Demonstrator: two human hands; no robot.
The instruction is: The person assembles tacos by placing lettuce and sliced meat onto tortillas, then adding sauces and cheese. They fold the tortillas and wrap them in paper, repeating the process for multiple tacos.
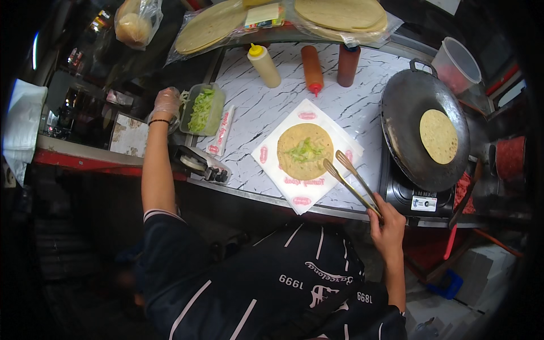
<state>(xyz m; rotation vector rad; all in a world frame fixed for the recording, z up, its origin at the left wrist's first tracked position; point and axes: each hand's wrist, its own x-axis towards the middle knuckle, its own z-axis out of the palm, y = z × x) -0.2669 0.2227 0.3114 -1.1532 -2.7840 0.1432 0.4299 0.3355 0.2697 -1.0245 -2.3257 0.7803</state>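
My right hand [389, 224] grips metal tongs [362, 195], their slotted tips apart over the right edge of a flatbread. This round flatbread [292, 161] lies on white printed paper [300, 197], with a small heap of shredded lettuce [306, 151] at its middle. My left hand [165, 106], in a clear plastic glove, is closed just left of a clear tub [217, 116] of shredded lettuce. Pale green strands show at its fingers; the rest of what it holds is hidden.
Sauce bottles, one cream [265, 68], one orange [312, 65] and one dark red [348, 67], stand behind. At right a black pan [408, 136] holds another flatbread [438, 136] on a stove. Stacked flatbreads [340, 14] line the back. A folded paper sleeve [221, 131] lies beside the tub.
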